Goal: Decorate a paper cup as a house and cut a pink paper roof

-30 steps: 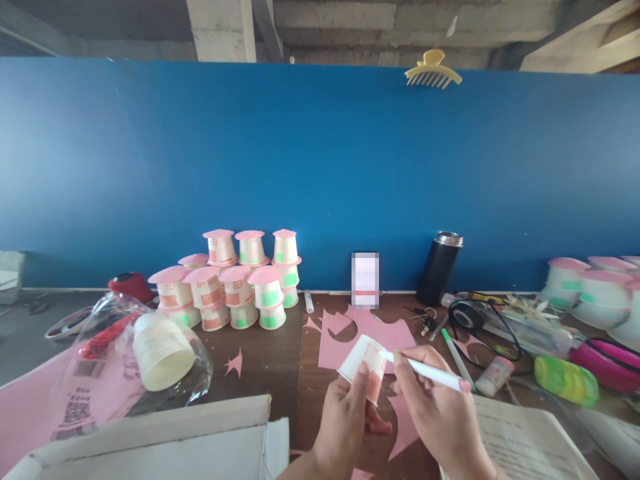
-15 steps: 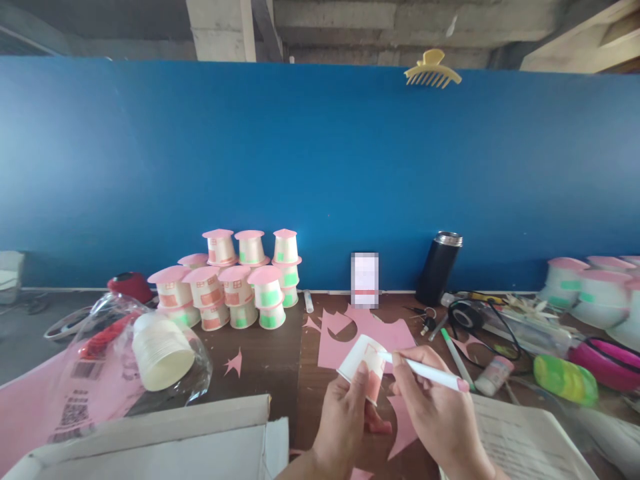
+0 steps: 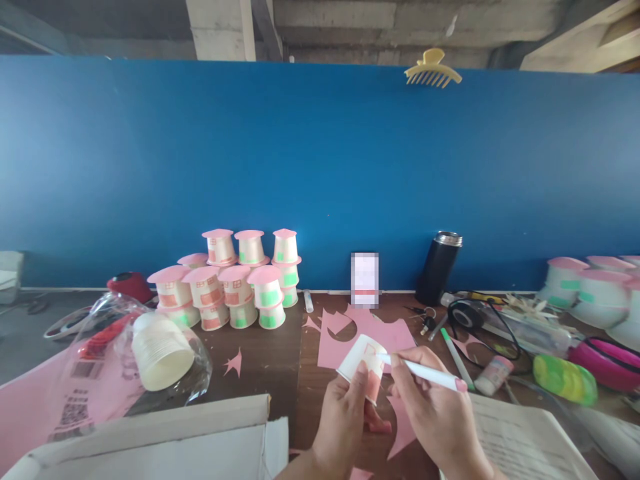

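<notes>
My left hand is closed round a white paper cup, thumb on its side. The cup is tilted and carries a pink-red coloured patch and a small outlined square. In my right hand is a white marker pen with a pink end, held in a writing grip. Its tip meets the cup wall by the drawn square. Beneath the hands lie a pink paper sheet with round cut-outs and a pink scrap.
Stacked cups with pink paper roofs stand at the back left, others at the far right. A bag of cups and a white box lie left. Right are a black flask, a green-capped marker and a paper booklet.
The marker tip has shifted very slightly at the drawn square. The cup and both hands stay almost in place.
</notes>
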Tool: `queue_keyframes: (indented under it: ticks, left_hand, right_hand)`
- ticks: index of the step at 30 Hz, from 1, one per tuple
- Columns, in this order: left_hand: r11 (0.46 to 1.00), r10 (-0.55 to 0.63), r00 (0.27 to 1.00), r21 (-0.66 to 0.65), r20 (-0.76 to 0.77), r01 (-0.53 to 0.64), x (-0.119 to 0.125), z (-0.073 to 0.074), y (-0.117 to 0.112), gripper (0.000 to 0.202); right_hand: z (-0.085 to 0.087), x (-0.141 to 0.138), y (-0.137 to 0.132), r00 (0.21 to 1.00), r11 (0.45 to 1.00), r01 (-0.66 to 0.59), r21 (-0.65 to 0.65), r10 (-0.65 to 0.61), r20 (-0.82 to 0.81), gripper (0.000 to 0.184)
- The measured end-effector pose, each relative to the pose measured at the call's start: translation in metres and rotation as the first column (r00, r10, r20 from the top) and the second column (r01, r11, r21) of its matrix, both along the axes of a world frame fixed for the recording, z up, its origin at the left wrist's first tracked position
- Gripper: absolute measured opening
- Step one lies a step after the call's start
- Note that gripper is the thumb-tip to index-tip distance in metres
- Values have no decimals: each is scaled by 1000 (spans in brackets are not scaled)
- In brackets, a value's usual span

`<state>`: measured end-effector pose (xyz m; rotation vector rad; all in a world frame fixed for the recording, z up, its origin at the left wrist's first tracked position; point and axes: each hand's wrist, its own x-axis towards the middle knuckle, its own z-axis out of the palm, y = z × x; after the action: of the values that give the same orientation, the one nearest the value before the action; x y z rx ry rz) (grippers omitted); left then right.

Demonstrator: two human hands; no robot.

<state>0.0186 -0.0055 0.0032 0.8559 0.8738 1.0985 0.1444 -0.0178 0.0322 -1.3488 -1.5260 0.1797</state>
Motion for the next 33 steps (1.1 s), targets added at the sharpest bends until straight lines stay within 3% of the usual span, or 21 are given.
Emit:
queue_keyframes:
  ticks: [33]
  left_hand:
    - [1000, 18, 999, -5, -27, -18, 0, 0, 2, 59]
  right_hand:
    - [-1, -2, -3, 1000, 998, -17, -57, 16, -17, 23]
